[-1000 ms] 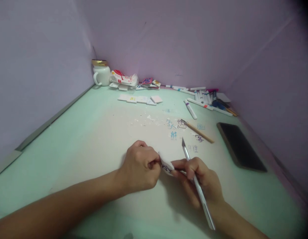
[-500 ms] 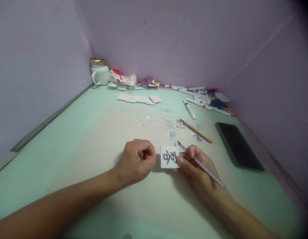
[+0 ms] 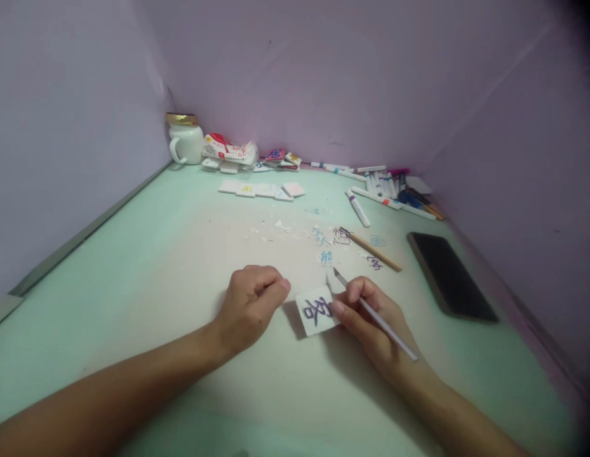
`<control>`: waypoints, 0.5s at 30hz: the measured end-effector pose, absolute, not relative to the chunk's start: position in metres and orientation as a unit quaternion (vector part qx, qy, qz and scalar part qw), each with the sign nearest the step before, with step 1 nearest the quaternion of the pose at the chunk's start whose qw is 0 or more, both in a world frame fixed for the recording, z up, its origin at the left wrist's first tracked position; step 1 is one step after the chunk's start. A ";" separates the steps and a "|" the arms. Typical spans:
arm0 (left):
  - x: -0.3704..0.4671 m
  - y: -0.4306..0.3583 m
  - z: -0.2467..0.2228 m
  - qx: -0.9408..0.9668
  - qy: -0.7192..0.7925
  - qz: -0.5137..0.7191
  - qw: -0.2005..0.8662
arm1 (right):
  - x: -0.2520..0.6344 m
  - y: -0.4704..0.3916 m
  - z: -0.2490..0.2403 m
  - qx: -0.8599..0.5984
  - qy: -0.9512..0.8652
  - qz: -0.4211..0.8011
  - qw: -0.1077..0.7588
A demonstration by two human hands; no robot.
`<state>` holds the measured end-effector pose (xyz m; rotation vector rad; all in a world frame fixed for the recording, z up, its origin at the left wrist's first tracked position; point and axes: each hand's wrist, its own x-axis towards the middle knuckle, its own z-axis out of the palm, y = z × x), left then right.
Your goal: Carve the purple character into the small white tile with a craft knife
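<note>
while the knife (image 3: 383, 323) slants diagonally, blade (image 3: 339, 276) forward-left, card (image 3: 312, 312) nearby

To the right of the grip, a dark phone, lying flat. Far beyond the grip and to its left, a white mug (image 3: 187, 145) with a gold lid (image 3: 181, 119); just beside, a red-and-white packet (image 3: 230, 150). Behind, a purple wall (image 3: 314, 76).

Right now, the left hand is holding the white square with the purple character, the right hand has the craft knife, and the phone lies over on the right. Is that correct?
Not quite: the head view shows the right hand holding the white square too, along with the craft knife. The left hand isn't touching it. The phone is where you say.
</note>
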<state>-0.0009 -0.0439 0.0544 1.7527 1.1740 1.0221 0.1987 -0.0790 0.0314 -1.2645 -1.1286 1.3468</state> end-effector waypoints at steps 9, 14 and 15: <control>-0.004 -0.047 0.049 0.714 0.481 0.400 0.313 | 0.207 -0.070 0.029 -0.578 -0.565 0.356 0.469; -0.005 -0.044 0.036 0.798 0.450 0.347 0.200 | 0.211 -0.068 0.028 -0.586 -0.551 0.353 0.479; -0.005 -0.044 0.034 0.814 0.441 0.330 0.186 | 0.212 -0.070 0.029 -0.594 -0.557 0.343 0.468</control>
